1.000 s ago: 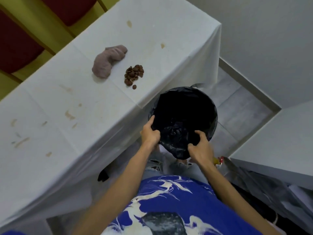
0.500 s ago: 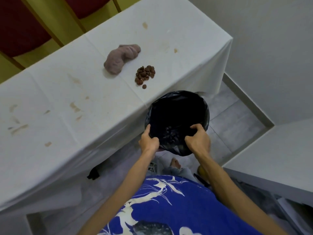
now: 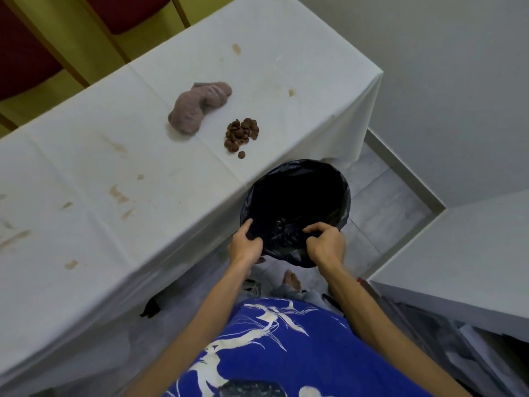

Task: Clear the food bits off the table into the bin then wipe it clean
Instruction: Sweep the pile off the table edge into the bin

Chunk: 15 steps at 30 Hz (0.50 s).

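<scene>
Right now both of your hands are on the bin, a round one lined with a black plastic bag. Your left hand grips the near rim from the left, with the thumb raised along the liner and the fingers tucked under the edge. Your right hand grips the near rim from the right, its fingers curled over the plastic and bunching it. The bin's mouth faces up and lies tight against the hanging side of the desk, below the level of the top; whether it rests on the floor cannot be told. A few small brown pieces seem to lie inside against the liner, though it is too dark there to be sure.

On the desk, which is covered in a white cloth, the food bits sit in a small brown pile close to the edge nearest the bin. One stray bit lies just beside the pile, toward you. A crumpled mauve rag lies near the pile, to its left and apart from it. Brown smears mark the covering further left, and a couple more show near the far corner.

Your blue patterned shirt fills the bottom of the view, and a bare foot shows on the floor below the bin.
</scene>
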{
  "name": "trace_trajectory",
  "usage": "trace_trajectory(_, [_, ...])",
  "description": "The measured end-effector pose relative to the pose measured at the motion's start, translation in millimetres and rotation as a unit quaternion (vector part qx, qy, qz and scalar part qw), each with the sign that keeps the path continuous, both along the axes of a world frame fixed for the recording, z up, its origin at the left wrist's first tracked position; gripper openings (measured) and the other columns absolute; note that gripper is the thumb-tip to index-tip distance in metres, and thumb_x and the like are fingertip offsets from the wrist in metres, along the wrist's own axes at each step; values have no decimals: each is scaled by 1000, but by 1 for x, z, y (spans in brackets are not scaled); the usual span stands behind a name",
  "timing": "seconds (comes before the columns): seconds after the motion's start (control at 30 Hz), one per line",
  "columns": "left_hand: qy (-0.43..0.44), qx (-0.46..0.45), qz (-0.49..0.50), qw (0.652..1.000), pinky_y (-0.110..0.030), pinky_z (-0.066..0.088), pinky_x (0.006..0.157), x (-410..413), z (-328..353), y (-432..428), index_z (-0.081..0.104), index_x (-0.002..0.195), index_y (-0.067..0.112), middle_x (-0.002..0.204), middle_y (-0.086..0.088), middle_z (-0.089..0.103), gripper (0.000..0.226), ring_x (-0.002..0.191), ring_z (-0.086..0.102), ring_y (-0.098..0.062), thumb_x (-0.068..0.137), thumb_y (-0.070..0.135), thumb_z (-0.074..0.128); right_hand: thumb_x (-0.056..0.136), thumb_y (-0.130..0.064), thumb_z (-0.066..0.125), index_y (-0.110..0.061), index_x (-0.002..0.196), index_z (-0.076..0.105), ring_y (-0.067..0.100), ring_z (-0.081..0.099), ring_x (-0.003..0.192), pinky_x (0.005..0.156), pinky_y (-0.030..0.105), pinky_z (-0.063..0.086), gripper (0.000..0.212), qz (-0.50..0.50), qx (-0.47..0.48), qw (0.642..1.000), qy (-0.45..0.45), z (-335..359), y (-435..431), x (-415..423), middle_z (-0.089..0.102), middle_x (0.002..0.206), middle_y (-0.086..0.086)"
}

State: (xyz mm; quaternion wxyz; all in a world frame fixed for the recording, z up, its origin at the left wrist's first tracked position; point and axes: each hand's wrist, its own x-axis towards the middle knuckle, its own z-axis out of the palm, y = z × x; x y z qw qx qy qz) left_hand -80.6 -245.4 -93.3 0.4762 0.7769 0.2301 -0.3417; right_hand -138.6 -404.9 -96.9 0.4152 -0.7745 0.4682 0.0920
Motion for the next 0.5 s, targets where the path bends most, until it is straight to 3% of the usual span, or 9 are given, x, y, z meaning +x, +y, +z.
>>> trace_trajectory(0.07, [16,6,-56,998,-22,40,44,12,3,7,44,148,32,88,-9,70,59,51,50,-12,94,10,51,85,-6,62,-34,89,70,26,58,94,81,44,57,30,-11,7,1000,0,-4,4,-4,57,119,7])
trace_trajectory(0.13, [12,12,-104,994,-26,38,49,25,8,13,46,148,31,76,4,63,53,50,43,-8,97,16,51,85,-7,61,-36,89,69,26,58,94,81,44,57,31,-11,11,1000,2,-7,6,-8,57,119,7])
trace_trajectory(0.2, [-8,17,-145,989,-19,41,54,40,17,13,44,149,29,100,12,65,50,59,44,0,100,19,49,85,-6,59,-35,91,70,25,58,96,81,42,56,32,-16,20,1000,-4,-6,6,-7,57,120,7])
trace_trajectory(0.27, [-33,25,-181,983,-21,44,61,55,28,11,41,151,29,141,6,55,52,69,47,4,100,20,47,87,-4,58,-32,95,70,26,57,100,78,37,54,32,-24,25,999,-10,-5,3,-4,57,121,6])
trace_trajectory(0.3, [-46,27,-194,980,-21,43,66,62,31,9,39,152,29,149,4,49,53,75,49,4,100,20,47,87,-3,58,-31,97,69,26,57,102,77,35,53,32,-28,25,999,-12,-4,1,-3,56,121,5])
trace_trajectory(0.5, [-85,51,-251,963,-26,40,94,94,48,0,42,150,26,149,-1,51,57,126,52,-19,94,21,51,86,-3,57,-35,96,67,29,57,103,79,41,56,35,-36,18,999,-18,-2,0,0,55,122,3])
